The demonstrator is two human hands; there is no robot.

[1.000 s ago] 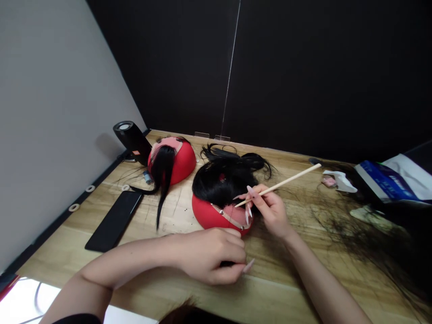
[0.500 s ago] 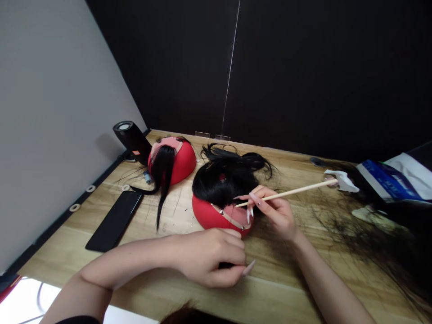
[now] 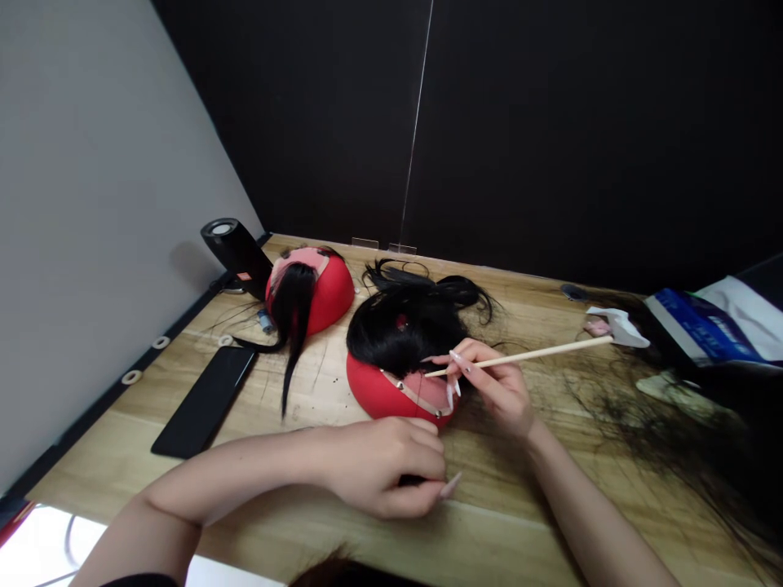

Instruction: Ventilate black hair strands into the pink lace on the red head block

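Note:
My right hand pinches a ventilating needle with a long, pale wooden handle. Its tip is at the pink mesh of a hairpiece on a red dome-shaped block; the hook itself is too small to see. Black hair covers the far side of this block. Pins hold a pale band along the mesh's near edge. My left hand is curled closed against the block's near side, its fingertips mostly hidden, so what it grips cannot be made out.
A second red block with a hairpiece stands behind left, beside a black cylindrical speaker. A black phone lies at left. To the right are loose dark hair, a crumpled tissue and a blue-and-white packet. Dark panels stand behind.
The needle's handle end has dipped slightly as my right hand turned a little. My left hand keeps its place, and the view has shifted marginally.

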